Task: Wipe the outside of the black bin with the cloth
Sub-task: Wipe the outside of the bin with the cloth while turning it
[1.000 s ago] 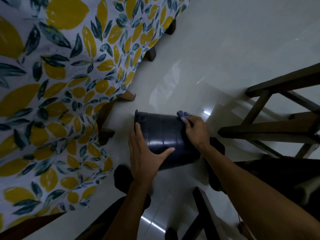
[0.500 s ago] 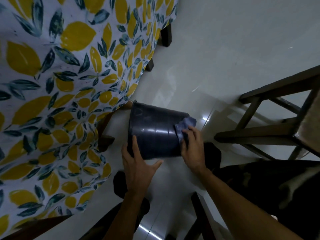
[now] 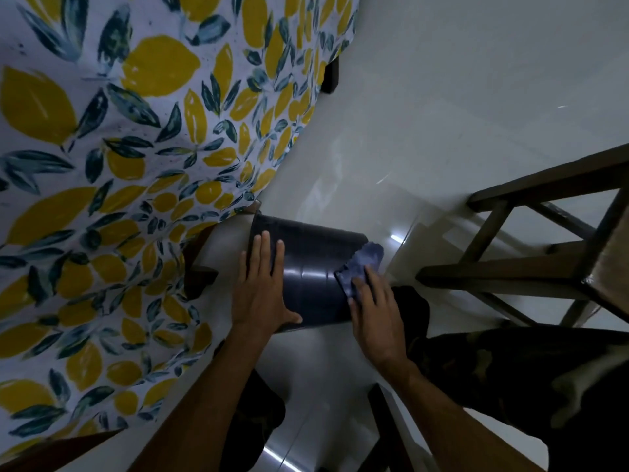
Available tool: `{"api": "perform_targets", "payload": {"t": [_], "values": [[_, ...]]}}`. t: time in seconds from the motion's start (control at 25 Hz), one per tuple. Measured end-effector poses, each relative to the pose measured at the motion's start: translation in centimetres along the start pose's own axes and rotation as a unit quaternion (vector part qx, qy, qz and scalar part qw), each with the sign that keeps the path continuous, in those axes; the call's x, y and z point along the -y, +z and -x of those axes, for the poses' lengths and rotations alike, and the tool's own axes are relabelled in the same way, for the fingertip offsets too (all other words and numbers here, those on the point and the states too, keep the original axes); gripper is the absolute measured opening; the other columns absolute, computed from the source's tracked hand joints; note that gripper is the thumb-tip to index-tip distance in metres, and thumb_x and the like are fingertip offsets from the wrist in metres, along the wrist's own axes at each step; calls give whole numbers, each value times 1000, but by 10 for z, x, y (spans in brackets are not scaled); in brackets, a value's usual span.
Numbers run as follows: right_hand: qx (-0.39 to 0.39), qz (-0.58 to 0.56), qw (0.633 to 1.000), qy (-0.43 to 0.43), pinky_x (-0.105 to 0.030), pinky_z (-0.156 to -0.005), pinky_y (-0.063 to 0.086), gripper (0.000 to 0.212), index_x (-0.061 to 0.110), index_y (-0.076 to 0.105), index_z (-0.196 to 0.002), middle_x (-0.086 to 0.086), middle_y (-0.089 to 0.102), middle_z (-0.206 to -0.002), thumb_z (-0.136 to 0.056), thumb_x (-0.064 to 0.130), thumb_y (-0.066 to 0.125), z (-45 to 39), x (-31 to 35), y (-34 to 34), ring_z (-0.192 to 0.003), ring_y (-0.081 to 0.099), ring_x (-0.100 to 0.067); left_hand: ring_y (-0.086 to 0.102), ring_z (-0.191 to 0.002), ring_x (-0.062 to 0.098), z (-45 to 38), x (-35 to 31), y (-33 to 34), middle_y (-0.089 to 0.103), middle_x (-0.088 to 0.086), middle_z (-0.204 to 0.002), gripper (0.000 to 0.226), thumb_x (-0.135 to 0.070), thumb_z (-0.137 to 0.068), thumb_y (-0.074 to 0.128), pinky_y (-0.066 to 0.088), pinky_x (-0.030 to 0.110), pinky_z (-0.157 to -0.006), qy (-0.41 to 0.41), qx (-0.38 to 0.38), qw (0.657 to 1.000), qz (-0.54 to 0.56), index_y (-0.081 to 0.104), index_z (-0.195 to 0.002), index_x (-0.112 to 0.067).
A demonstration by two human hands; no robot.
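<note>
A: Pale tiled floor (image 3: 425, 131), black bin (image 3: 313, 267) lying on its side beside a lemon tablecloth (image 3: 136, 165).
B: Hands?
A: Left hand (image 3: 262, 294) flat, fingers spread, bracing it. Right hand (image 3: 374, 315) presses cloth (image 3: 360, 267) on the wall.
B: Progress?
A: Mid-wipe; likely underside left.

Lemon-print tablecloth (image 3: 102, 199) at left, dark wooden chair (image 3: 544, 267) at right, glossy pale floor (image 3: 442, 97).

Glossy pale tile floor (image 3: 425, 124), dim with small glare spots. Lemon-print tablecloth (image 3: 112, 172) hangs left; dark wooden chair (image 3: 544, 253) stands right of it.
</note>
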State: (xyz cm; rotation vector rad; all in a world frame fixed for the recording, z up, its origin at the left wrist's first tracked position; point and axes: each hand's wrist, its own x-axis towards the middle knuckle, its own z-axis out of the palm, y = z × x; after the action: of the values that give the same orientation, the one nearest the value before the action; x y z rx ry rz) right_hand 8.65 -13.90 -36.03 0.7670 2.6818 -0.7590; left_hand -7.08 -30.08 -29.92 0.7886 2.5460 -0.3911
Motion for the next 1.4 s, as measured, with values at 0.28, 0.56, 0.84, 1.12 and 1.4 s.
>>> {"api": "perform_targets", "payload": {"t": [0.28,0.56,0.84,1.12,1.4], "values": [[22,73,994,-76,-51,-127,7,60,26,10,-162,-3,5,-170,-107,49,11,-45,41,13,-157,-3,-33,-19,-152,35,9,1,19,-26,20,-162,162,-85,-45,74,2,51,-125,-8,-11,1000,10,-15,-156,-6],[30,22,969,-242,-40,-125,13,52,25,31,-158,2,30,-166,-109,41,26,-89,78,18,-154,22,-22,-2,-154,36,14,3,31,-8,24,-165,170,-88,-36,75,6,51,-124,-25,-11,999,21,-2,-155,5],[146,-12,989,30,-46,-109,40,45,26,57,-140,-14,58,-142,-107,24,28,-150,27,-19,-127,54,-40,-2,-154,36,38,-11,32,-6,23,-166,164,-77,-39,84,16,56,-122,-34,-17,998,50,0,-156,3],[48,-147,971,-183,-38,-110,38,42,12,63,-133,-10,67,-134,-107,26,34,-92,101,4,-124,60,-28,7,-154,37,63,-18,57,0,23,-166,159,-74,-45,85,21,59,-120,-45,-15,996,73,3,-156,4],[131,-69,979,-137,-41,-110,42,44,35,52,-144,0,53,-151,-107,43,30,-143,62,8,-132,55,-28,6,-154,37,67,-21,59,3,23,-166,152,-74,-48,84,18,59,-121,-51,-20,995,87,11,-156,4]]}}
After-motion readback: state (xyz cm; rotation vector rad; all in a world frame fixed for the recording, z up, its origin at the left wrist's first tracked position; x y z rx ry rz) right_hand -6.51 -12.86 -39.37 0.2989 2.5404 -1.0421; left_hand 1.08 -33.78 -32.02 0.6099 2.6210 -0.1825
